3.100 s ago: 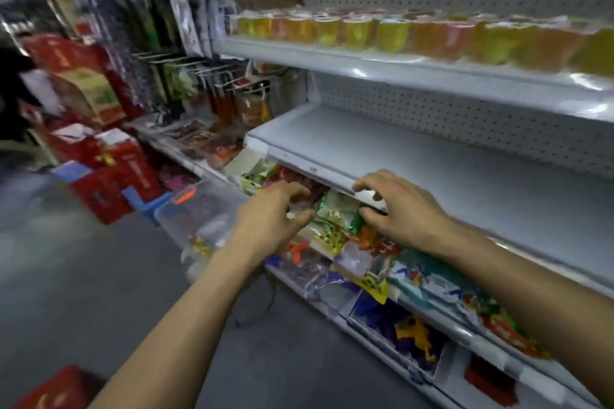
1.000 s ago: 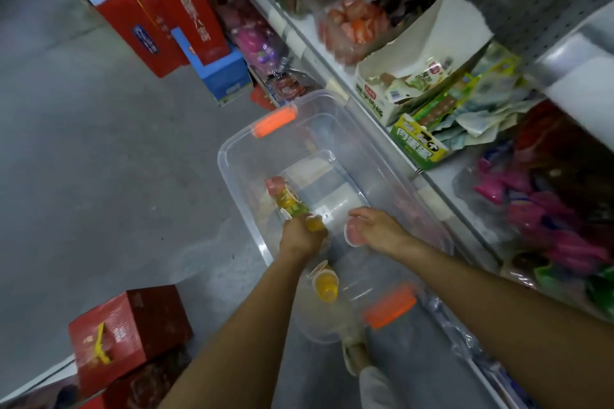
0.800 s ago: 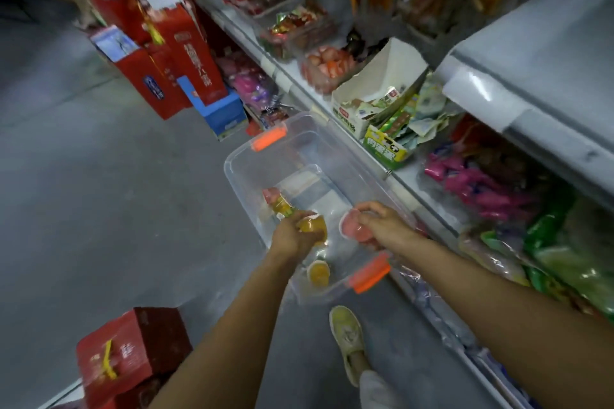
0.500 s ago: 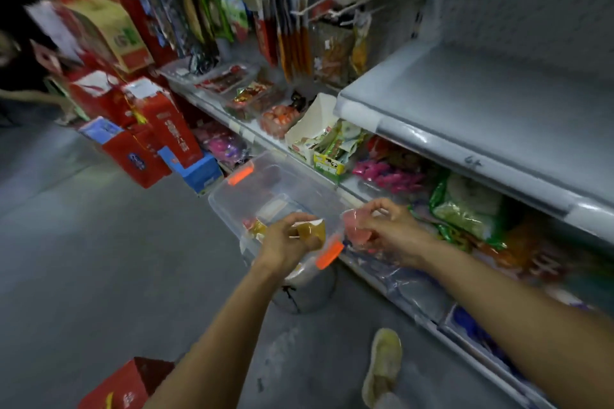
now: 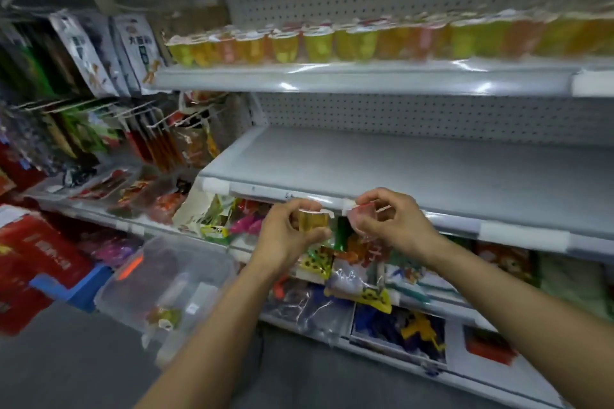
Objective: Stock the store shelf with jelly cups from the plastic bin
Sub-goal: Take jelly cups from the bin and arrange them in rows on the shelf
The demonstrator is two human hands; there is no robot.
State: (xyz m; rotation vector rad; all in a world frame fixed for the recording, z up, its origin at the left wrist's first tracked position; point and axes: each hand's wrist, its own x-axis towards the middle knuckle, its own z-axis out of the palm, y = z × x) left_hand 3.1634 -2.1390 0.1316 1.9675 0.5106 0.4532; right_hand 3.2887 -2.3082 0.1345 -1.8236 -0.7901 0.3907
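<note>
Nearest, low at about 8 o'clock: the clear plastic bin [image 5: 133, 292] on the floor, with at least one spare jelly cup [image 5: 164, 317] lying inside. Higher, near the centre: the left hand [image 5: 285, 237], grip clamped round a yellow jelly cup [image 5: 312, 221], held upright with the foil lid on top. Just beside it, at 3 o'clock: the right hand [image 5: 395, 226], grip pinching a pink jelly cup [image 5: 362, 216] between thumb and fingertips, a little tilted and blurred. Both cups just in front of the price rail [image 5: 259, 192] of the middle shelf [image 5: 415, 173], slightly below its edge. From either grip, the grey shelf board at 12 o'clock, up and away; long axis of each cup roughly vertical already. Likely next: lifting over the rail and setting both cups down, lids up. Nearly equal in reach, both hands. In the way: only that rail. Under it, crowded snack bags [image 5: 319, 262], better not brushed. Farther, at 12 o'clock: the upper shelf [image 5: 332, 80] with a long row of jelly cups [image 5: 319, 43] before the pegboard panel [image 5: 415, 113]. At 10 o'clock, hanging packets [image 5: 96, 50].
</note>
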